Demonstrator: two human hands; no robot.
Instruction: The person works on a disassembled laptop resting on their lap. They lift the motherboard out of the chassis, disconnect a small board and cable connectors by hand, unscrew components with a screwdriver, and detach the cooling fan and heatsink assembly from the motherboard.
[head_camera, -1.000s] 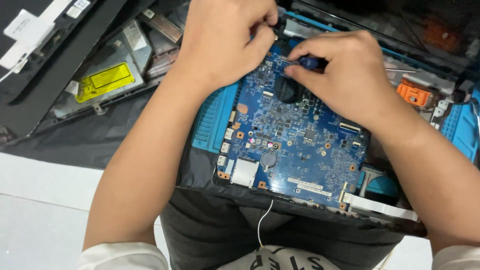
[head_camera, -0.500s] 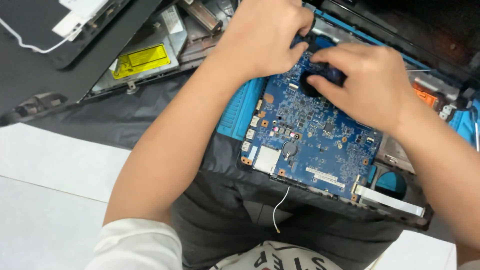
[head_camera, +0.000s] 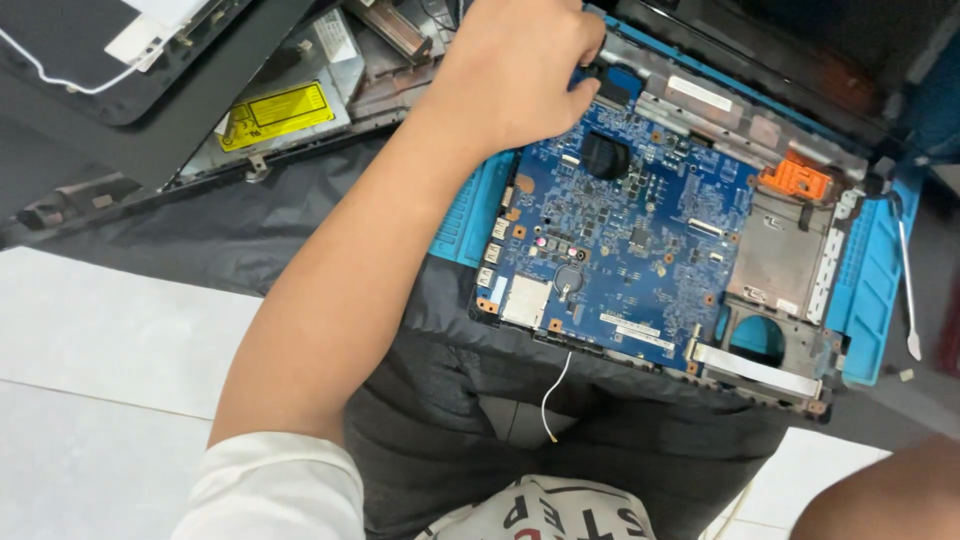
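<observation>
The left hand (head_camera: 520, 75), fingers curled closed at the far edge of the blue laptop motherboard (head_camera: 620, 230), could crack 1 connector if it twists.

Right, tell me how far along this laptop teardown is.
Done: the casing is open, the blue motherboard lies bare, and a removed optical drive and a black cover panel sit to the left. In hand: the left hand grips at the board's top edge; what it pinches is hidden. The right hand is out of view. Left: the board sits in the base frame with its white wire dangling.
</observation>
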